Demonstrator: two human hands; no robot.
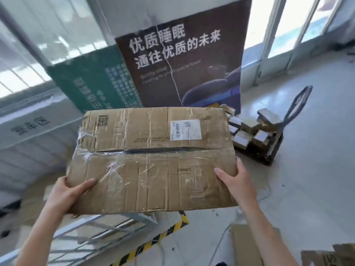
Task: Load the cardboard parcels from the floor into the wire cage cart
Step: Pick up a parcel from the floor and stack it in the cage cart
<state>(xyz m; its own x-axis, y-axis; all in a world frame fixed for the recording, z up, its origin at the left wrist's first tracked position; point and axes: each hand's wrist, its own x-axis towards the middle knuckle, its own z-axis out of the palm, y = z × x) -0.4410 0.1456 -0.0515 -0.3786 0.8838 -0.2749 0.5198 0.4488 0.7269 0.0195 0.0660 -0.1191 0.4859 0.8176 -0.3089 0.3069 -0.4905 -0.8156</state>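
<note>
A large worn cardboard parcel (153, 160), taped and bearing a white shipping label, is held up in the air in front of me. My left hand (69, 192) grips its lower left corner, thumb on top. My right hand (236, 181) grips its lower right edge, thumb on top. Below the parcel, at the lower left, the grey wire cage cart (99, 235) shows its bars, with flat cardboard visible inside. Two more cardboard parcels (247, 244) lie on the floor at the lower right.
A tall dark printed box (184, 60) and a green box (90, 79) stand behind the parcel. A black hand trolley (276, 135) piled with small packages sits at the right. Yellow-black hazard tape (153, 240) runs across the pale floor. Windows line the back.
</note>
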